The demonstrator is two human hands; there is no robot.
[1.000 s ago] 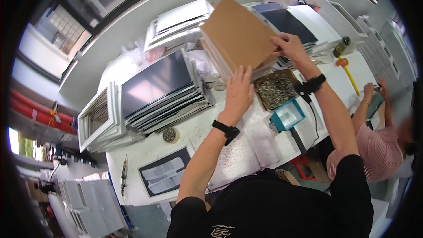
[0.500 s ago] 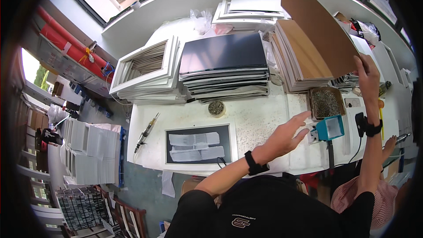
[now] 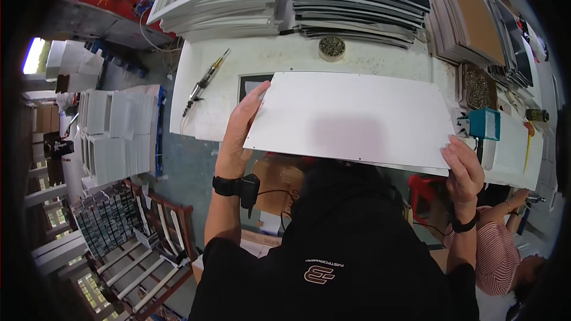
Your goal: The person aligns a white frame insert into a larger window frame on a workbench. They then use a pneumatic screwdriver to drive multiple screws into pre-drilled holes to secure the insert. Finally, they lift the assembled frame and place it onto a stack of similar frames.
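White worktable (image 3: 380,59) under stacked frames serves as the station. Since half a second ago the large white rectangular backing board (image 3: 351,119) has come down from the brown-faced stack and now lies flat between both hands above the table's near edge. Left hand (image 3: 241,128) clasps its left edge, right hand (image 3: 464,166) its right corner. Beneath it sits a dark frame (image 3: 253,83); a teal tool (image 3: 483,123) crowds the right side, a round tin of screws (image 3: 331,47) stands beyond.

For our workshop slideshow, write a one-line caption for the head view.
Both hands, left hand and right hand, hold a white board above the worktable.
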